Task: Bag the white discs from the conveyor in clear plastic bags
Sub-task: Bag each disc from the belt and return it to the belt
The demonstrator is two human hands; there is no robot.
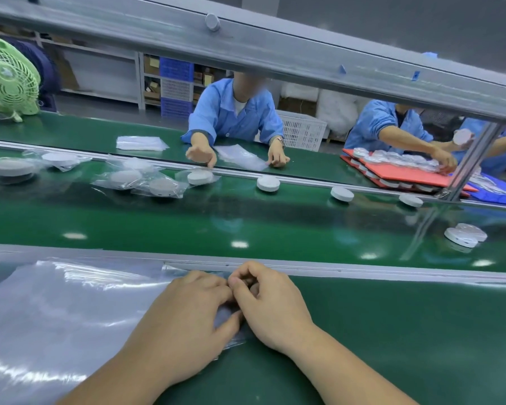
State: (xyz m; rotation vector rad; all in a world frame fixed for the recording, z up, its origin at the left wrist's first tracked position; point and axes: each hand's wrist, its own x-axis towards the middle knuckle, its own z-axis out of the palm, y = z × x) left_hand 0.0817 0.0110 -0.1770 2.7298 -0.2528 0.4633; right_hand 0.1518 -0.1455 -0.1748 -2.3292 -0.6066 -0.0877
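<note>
Your left hand [187,320] and right hand [272,311] meet at the right-hand end of the clear bags [70,311], both with fingers curled in and pinching the film there; the stack lies flat on the near bench, its long axis running leftward from your hands, parallel to the belt; every unbagged piece lies beyond you, across the rail [362,270] on the conveyor [187,226]; one white disc [268,183] sits almost straight ahead at the far side, others trail off to the right, and a pair of discs [465,236] rests on the nearer side, well off to your right; so the right hand is the nearer one for any reach; your knuckles hide the pinch itself, so a bag mouth may be parting, but I cannot tell; the stack's left end runs out of view.
</note>
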